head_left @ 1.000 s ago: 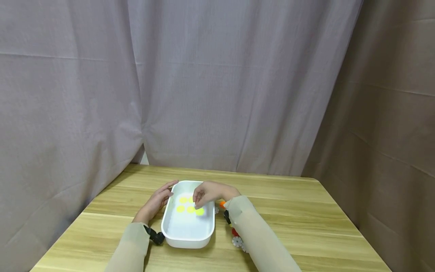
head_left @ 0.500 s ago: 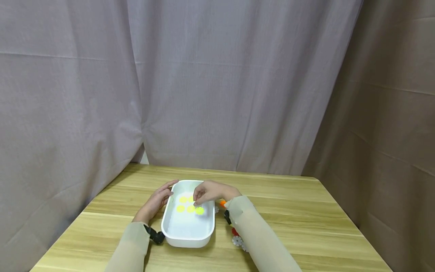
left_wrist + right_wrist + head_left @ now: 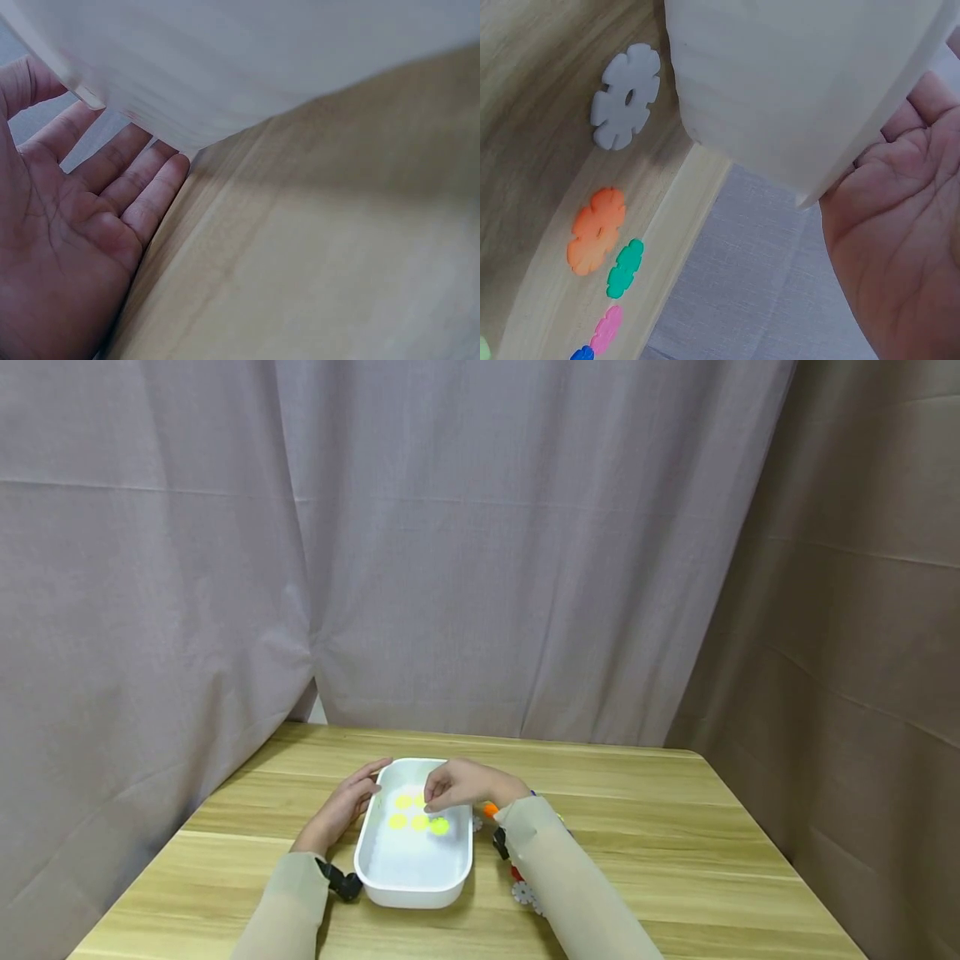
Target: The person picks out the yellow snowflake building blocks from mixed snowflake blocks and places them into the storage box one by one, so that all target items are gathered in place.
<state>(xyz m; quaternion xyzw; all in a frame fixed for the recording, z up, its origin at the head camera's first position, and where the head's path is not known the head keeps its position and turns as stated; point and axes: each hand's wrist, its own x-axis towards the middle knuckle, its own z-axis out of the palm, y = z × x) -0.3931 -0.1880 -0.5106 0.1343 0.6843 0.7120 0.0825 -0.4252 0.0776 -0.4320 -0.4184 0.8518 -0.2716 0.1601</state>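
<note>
A white rectangular tray (image 3: 414,864) with raised walls stands before me, with several yellow notched plastic discs (image 3: 397,821) lying in it. At its left wall my left hand (image 3: 347,806) holds the rim, the thumb reaching over it. The other fingers lie nearly straight along the outside wall in the left wrist view. My right hand (image 3: 461,783) is over the right part of the tray, thumb and fingertips drawn together just above the discs and partly covering one. Whether anything is between those fingertips is hidden; in the right wrist view the tray wall blocks them.
Outside the tray's right wall, a grey flower-shaped disc (image 3: 628,96), an orange one (image 3: 596,231), a green one (image 3: 625,268) and a pink one (image 3: 606,330) lie on the wooden table (image 3: 675,852). The right sleeve partly covers more discs (image 3: 522,893). Curtains hang behind the table.
The right fingertips have lifted slightly from the nearest yellow disc on the right. The left hand and the discs have hardly moved.
</note>
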